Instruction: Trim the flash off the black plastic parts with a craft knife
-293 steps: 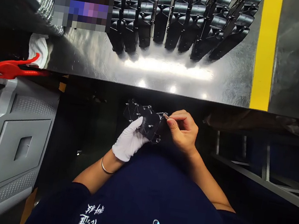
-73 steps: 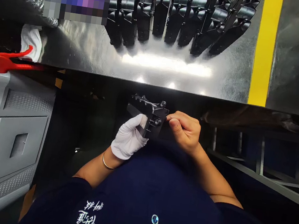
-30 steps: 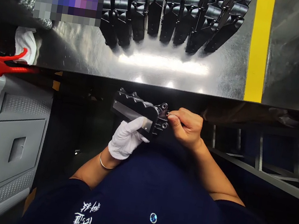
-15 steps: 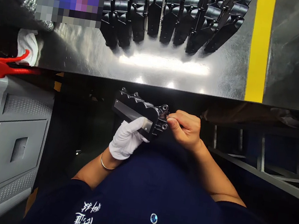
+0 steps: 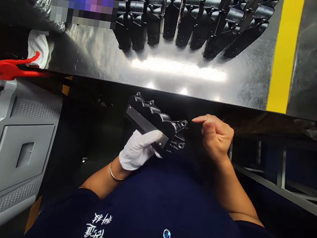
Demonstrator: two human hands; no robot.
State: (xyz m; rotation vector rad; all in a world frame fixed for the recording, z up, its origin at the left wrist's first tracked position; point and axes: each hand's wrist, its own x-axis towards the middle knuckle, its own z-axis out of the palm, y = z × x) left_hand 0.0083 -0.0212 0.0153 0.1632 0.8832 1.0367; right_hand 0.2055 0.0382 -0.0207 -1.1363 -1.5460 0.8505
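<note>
One black moulded part (image 5: 145,124) was tilted near the table (image 5: 95,65), in the closed grip of the gloved left hand (image 5: 135,151): apparently a support step. Right hand (image 5: 218,138) stood apart, forefinger extended; contents undeterminable. Contact would have required closing that gap.

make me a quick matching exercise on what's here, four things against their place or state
Column 1
1. left hand
2. right hand
3. lined-up parts
4. strip

Column 2
A. yellow, on the metal table
B. bare, apart from the black part
C. black, side by side on the metal table
D. in a white glove, gripping the black part

Right pairs: 1-D, 2-B, 3-C, 4-A
</note>
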